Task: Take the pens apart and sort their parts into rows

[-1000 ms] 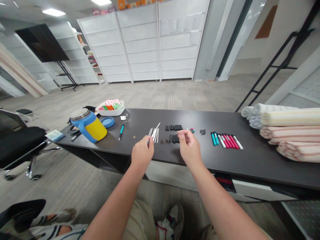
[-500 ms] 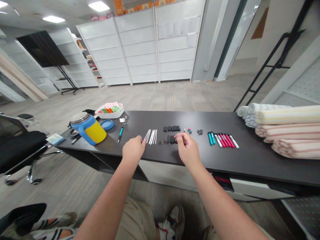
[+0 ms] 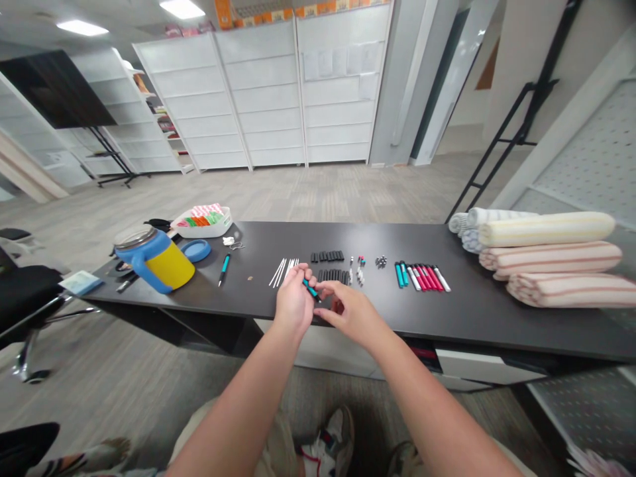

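Observation:
A teal pen barrel with a black grip end (image 3: 311, 289) slants down to the right in my left hand (image 3: 294, 301), whose fingers are closed round it. At the black end, my right hand (image 3: 350, 311) has its thumb and forefinger apart, on either side of the tip; contact is hard to make out. Thin white sticks (image 3: 281, 271) lie partly hidden behind my left hand. Beyond my right hand are short black tubes (image 3: 334, 275), with another row of black tubes (image 3: 328, 256) farther back. Small silvery parts (image 3: 360, 275) lie beside them.
Teal, white and pink pen barrels (image 3: 422, 277) lie right of centre, before rolled striped cloths (image 3: 551, 255). Small dark parts (image 3: 381, 262) sit nearer the middle. At left are a teal pen (image 3: 224, 269), a blue-yellow jug (image 3: 159, 260), a blue lid (image 3: 196, 250) and a white basket (image 3: 203, 230).
My hands have come together; the teal barrel now shows in my left hand. My right hand has left the black tubes and its fingers have parted. The view has shifted to the right.

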Demonstrator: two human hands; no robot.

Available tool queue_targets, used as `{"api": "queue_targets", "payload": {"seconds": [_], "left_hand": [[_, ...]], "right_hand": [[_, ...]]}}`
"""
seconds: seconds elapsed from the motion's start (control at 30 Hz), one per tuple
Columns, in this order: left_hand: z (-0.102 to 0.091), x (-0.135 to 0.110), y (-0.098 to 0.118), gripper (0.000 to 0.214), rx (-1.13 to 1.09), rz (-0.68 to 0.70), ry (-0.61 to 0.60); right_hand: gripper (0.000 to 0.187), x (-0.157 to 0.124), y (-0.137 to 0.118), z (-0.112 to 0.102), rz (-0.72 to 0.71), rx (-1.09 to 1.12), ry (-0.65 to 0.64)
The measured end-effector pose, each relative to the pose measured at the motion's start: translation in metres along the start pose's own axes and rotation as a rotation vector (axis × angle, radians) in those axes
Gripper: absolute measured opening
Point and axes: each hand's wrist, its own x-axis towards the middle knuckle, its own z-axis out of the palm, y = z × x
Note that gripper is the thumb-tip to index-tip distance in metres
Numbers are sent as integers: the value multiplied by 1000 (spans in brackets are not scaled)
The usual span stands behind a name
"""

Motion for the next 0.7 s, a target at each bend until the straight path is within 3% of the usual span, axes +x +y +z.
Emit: {"api": "queue_targets", "payload": {"seconds": [0.1, 0.17, 0.27, 0.37, 0.5, 0.6, 0.7], "left_hand": [[9, 2, -16, 7, -43, -2, 29], [10, 2, -24, 9, 55, 21, 19], [6, 1, -31, 21, 374, 20, -57], [1, -1, -31, 32, 789, 53, -212], [0, -4, -23, 32, 1219, 266, -427], [-1, -5, -17, 29, 1425, 477, -607], [-3, -5, -16, 26, 1488, 573, -713]], "right_hand": [[31, -2, 5, -8, -40, -59, 72], [24, -2, 8, -14, -30, -68, 128], [20, -3, 11, -23, 57, 4, 186], [22, -3, 14, -31, 150, 71, 263], [24, -2, 16, -44, 137, -71, 352], [21, -2, 15, -53, 56, -254, 297], [18, -1, 11, -58, 9, -317, 218]]}}
